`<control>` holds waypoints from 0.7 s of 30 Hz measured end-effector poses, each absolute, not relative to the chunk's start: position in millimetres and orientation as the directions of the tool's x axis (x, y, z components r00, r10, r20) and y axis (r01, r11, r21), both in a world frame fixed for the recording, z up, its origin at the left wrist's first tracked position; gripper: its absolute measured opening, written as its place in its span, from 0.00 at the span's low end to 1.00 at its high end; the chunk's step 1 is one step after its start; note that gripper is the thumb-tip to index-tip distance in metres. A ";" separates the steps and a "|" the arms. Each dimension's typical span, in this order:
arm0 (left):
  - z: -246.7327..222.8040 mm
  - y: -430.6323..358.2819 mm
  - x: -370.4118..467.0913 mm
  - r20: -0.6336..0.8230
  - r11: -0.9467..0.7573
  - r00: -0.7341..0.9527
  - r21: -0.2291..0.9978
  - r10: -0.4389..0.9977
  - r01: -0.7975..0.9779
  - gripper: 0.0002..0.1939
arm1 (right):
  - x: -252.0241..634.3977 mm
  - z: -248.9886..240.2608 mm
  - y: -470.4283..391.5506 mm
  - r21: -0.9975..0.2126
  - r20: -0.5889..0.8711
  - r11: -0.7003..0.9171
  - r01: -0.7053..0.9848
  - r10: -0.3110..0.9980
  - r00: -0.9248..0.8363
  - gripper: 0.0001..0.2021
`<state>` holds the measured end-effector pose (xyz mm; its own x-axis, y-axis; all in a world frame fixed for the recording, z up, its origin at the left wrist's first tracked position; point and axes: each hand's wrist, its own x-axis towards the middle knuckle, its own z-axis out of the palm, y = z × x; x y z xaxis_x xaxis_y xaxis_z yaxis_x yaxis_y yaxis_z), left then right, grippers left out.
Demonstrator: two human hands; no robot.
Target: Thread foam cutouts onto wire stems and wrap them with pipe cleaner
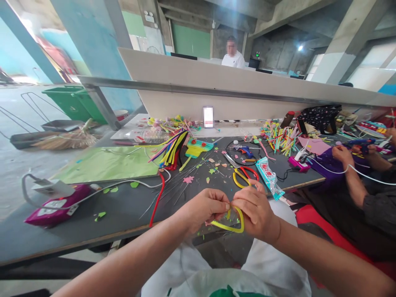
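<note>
Above the near edge of the dark table (123, 202), you hold the yellow pipe cleaner (238, 225) in a bent loop, the left hand (206, 208) pinching it between thumb and curled index finger and the right hand (255, 208) meeting it with bent fingers, whose exact grip cannot be told. Beyond your hands lie the scissors (243, 173) with red and yellow handles, with the blue wrapper (269, 177) just to their right; the red pipe cleaner (158, 198) lies left of your hands, its lower end at the table edge.
</note>
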<state>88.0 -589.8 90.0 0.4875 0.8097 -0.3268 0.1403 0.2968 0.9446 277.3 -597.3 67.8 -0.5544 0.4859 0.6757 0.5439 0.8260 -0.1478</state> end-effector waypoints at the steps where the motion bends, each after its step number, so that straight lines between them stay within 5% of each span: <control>1: 90.2 -591.3 88.6 -0.299 0.241 0.461 0.953 0.835 0.182 0.06 | 275.1 66.1 -597.5 -0.232 0.679 0.809 0.539 0.532 -0.506 0.07; 5: 95.2 -598.9 92.4 -0.113 -0.063 0.391 0.910 0.913 0.409 0.07 | 270.7 64.6 -595.9 -0.558 0.561 0.690 0.461 0.723 -0.403 0.07; 10: 94.6 -609.9 95.1 0.058 -0.320 0.425 0.750 0.903 0.579 0.11 | 272.1 71.8 -593.5 -0.919 0.056 0.201 0.339 0.918 -0.393 0.12; 17: 81.7 -618.9 97.0 0.125 -0.443 0.506 0.684 0.854 0.580 0.11 | 271.4 76.4 -583.8 -0.930 -0.367 -0.326 0.172 0.781 -0.506 0.10; 21: 90.0 -627.0 97.3 0.117 -0.401 0.480 0.735 0.870 0.547 0.10 | 271.7 82.1 -580.8 -0.910 -0.394 -0.372 0.182 0.643 -0.657 0.09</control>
<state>97.3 -627.0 90.0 0.4798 0.8696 0.1167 0.5474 -0.4006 0.7348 271.7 -580.8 82.1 -0.6571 0.6428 -0.3936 0.1817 -0.3717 -0.9104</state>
